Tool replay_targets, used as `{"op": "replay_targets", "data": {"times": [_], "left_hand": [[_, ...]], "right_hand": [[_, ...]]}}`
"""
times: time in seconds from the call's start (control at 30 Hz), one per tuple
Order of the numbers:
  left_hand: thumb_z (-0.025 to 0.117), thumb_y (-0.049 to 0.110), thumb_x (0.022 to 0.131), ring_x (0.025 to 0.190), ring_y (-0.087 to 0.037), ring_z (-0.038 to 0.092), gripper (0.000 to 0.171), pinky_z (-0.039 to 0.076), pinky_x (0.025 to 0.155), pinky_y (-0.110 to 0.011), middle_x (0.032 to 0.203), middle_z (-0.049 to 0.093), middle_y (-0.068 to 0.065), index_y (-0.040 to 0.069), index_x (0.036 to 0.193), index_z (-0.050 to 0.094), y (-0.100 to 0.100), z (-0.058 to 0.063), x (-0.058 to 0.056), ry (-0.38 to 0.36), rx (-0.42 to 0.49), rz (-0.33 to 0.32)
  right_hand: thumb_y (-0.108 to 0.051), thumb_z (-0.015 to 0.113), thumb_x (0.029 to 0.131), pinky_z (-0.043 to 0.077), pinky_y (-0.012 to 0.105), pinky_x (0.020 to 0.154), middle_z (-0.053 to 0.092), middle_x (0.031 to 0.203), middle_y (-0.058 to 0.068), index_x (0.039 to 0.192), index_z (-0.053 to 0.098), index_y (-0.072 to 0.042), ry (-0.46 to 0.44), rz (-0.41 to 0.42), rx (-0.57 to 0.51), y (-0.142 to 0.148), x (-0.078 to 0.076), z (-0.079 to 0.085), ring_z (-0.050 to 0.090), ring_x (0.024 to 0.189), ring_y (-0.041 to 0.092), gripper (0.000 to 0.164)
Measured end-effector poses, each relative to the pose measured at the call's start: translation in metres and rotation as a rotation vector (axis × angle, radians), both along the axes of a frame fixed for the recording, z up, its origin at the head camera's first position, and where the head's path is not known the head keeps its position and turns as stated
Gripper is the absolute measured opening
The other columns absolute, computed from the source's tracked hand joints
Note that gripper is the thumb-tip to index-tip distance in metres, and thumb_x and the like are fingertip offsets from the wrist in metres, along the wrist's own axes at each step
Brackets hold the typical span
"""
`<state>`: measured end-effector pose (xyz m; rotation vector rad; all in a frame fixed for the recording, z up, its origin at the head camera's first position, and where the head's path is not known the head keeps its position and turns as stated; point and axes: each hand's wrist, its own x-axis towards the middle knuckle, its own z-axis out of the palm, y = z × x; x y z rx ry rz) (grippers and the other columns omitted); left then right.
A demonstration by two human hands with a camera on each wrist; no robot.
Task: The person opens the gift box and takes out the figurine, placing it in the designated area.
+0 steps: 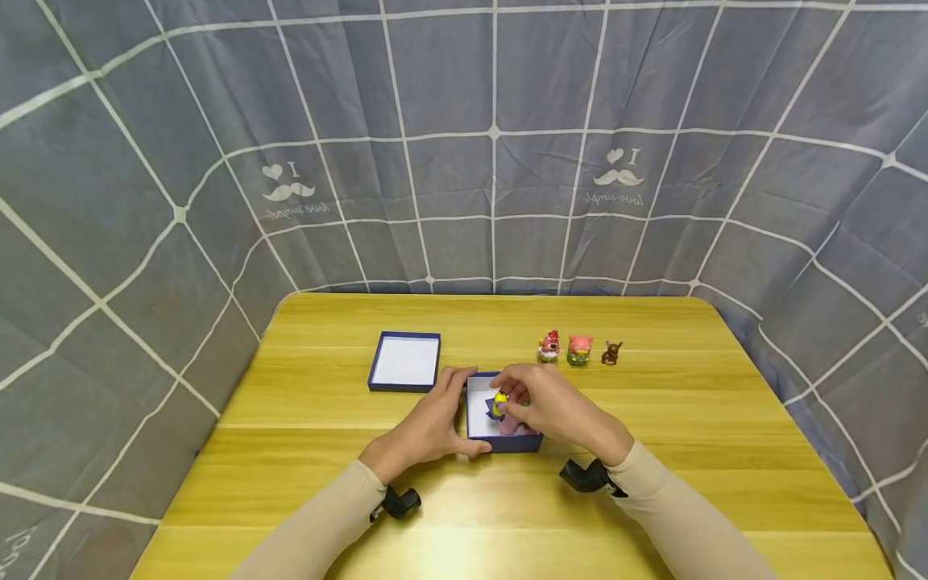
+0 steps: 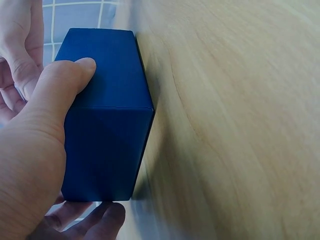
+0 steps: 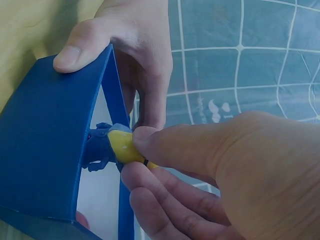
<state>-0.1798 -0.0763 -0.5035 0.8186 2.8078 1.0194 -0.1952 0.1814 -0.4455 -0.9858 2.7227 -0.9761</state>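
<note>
A dark blue box (image 1: 516, 444) with a white inside stands open-topped on the table. My left hand (image 1: 433, 415) grips it, thumb on the near wall and fingers round the far left corner. Between thumb and fingers, my right hand (image 1: 554, 407) pinches a small figurine (image 3: 121, 145) by its yellow head. Its blue body reaches down past the box's rim in the right wrist view. Inside the box, a pink object (image 1: 509, 425) lies partly hidden under the right hand. The left wrist view shows the box's outer walls (image 2: 107, 150) and my left thumb pressed on one.
A square blue lid (image 1: 406, 361) with a white inside lies at the back left of the box. Toward the back right stand a red-topped figurine (image 1: 548, 346), a pink pig-like figurine (image 1: 579, 350) and a small brown figurine (image 1: 611, 353). A grey checked curtain surrounds the wooden table (image 1: 348, 483).
</note>
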Motion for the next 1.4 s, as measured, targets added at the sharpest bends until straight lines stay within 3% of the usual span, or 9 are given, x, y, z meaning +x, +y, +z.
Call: {"op": "replay_targets", "data": {"times": [0.3,0.6,1.07,1.4], "left_hand": [[0.107,0.047,0.084,0.134,-0.032,0.067,0.124,0.060,0.121,-0.052,0.162,0.051,-0.023,-0.002,0.175,0.039,0.002,-0.002,0.003,0.007,0.007,-0.005],[0.108,0.046,0.084,0.137,-0.034,0.068,0.125,0.060,0.122,-0.054,0.165,0.051,-0.024,-0.002,0.176,0.038,0.001,-0.001,0.002,-0.006,0.018,0.005],[0.107,0.045,0.085,0.136,-0.033,0.068,0.125,0.060,0.122,-0.052,0.165,0.051,-0.021,0.000,0.178,0.037,0.001,0.001,0.002,-0.016,0.006,0.006],[0.107,0.045,0.084,0.135,-0.033,0.068,0.125,0.060,0.122,-0.052,0.166,0.050,-0.022,0.002,0.178,0.036,0.000,0.002,0.001,-0.013,0.004,0.013]], "right_hand": [[-0.005,0.087,0.104,0.062,0.019,0.076,0.084,0.104,0.004,0.126,0.083,0.001,-0.026,-0.019,0.011,0.003,0.003,0.001,0.074,0.087,0.002,0.022],[-0.007,0.086,0.105,0.064,0.019,0.079,0.086,0.108,0.005,0.124,0.085,0.000,0.051,-0.002,0.021,0.008,0.002,0.003,0.079,0.089,0.006,0.020],[-0.007,0.087,0.105,0.068,0.025,0.080,0.086,0.111,0.006,0.123,0.086,-0.001,0.072,-0.019,0.003,0.017,0.002,0.005,0.079,0.090,0.007,0.019],[-0.005,0.091,0.101,0.069,0.029,0.079,0.085,0.102,0.003,0.118,0.086,-0.003,0.123,-0.034,-0.023,0.023,-0.002,0.008,0.077,0.086,0.006,0.018]]}}
